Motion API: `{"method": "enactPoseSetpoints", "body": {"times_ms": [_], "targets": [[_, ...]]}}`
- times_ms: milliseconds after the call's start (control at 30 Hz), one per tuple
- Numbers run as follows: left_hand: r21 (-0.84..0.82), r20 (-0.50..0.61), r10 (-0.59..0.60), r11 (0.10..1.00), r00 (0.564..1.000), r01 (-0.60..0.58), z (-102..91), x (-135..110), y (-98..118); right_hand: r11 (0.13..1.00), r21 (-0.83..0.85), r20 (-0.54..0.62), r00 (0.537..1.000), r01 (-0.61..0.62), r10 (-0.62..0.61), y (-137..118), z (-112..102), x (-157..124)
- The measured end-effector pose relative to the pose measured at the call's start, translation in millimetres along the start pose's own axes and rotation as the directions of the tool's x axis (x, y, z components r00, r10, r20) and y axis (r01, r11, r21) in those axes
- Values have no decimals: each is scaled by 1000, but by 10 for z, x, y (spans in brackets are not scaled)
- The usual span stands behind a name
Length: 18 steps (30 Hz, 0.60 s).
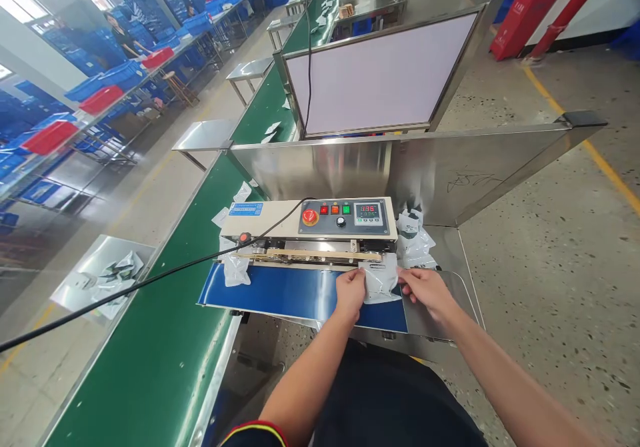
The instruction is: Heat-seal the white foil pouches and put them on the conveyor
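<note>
My left hand [350, 293] and my right hand [427, 293] pinch opposite sides of a silvery plastic pouch [380, 280]. The pouch stands on a blue conveyor strip [295, 293], with its top edge at the front of a band sealing machine [310, 223]. Another pouch [236, 268] lies at the strip's left end, by the machine's far side. A heap of similar pouches [413, 239] sits behind the machine on the right. The machine's control panel has a red emergency stop button and a digital temperature display.
A green conveyor belt [150, 360] runs past the machine, and a black cable [150, 293] crosses it. Stainless steel panels [450, 173] stand behind the machine. A steel tray [103, 277] holds more pouches on the left. Co-workers sit at far benches among blue crates.
</note>
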<state>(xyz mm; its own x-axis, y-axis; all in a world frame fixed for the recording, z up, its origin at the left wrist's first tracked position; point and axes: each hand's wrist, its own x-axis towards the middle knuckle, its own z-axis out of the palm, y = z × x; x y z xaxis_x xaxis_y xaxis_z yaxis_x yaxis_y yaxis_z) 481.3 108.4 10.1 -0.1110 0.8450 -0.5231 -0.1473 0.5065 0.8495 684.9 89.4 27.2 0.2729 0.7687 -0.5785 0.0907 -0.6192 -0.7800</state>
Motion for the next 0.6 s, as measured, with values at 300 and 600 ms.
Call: {"method": "enactPoseSetpoints", "body": {"times_ms": [300,600], "targets": [[114,-382,284,959,879,-260,-650,-401,262,631,-771,-177,980,-84,-86,-470,-369,1058],[347,166,596,710,785,-613,91,-614,228,635,-700,-105,831,328,-546,-371,-544,163]]}}
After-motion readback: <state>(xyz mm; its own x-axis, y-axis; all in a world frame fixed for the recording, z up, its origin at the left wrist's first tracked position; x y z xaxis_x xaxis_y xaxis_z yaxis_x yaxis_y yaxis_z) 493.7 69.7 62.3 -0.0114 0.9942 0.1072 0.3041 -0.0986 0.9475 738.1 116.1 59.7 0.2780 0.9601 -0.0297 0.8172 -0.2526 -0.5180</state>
